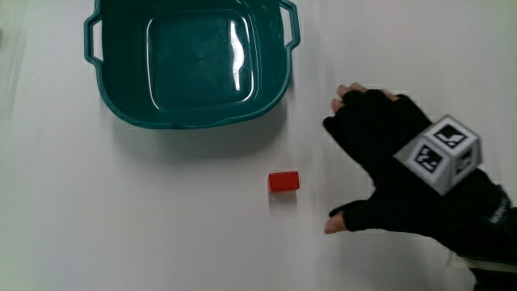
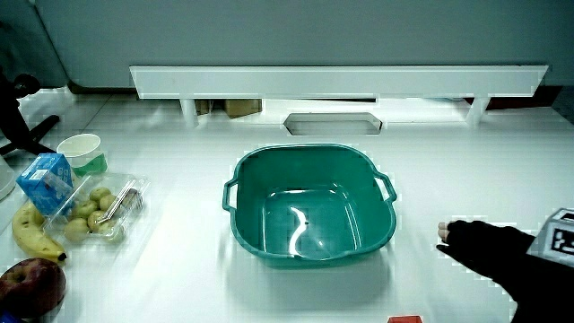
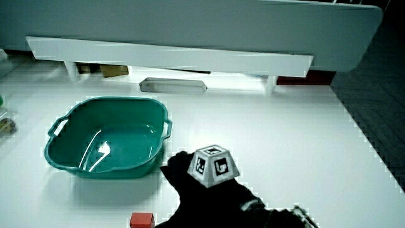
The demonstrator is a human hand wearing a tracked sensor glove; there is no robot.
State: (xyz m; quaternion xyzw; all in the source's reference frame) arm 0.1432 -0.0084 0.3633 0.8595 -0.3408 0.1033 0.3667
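Observation:
The patterned cube (image 1: 440, 153) sits on the hand's back. In both side views the hand (image 2: 489, 251) (image 3: 196, 190) is beside the basin (image 2: 309, 205) (image 3: 106, 137), and the block (image 3: 142, 220) (image 2: 405, 318) shows at the picture's edge. The basin is empty.
At the table's edge beside the basin lie a banana (image 2: 31, 235), a clear pack of green fruit (image 2: 97, 211), a blue carton (image 2: 47, 179), a paper cup (image 2: 82, 151) and an apple (image 2: 31, 287). A low white partition (image 2: 341, 81) stands farther from the person than the basin.

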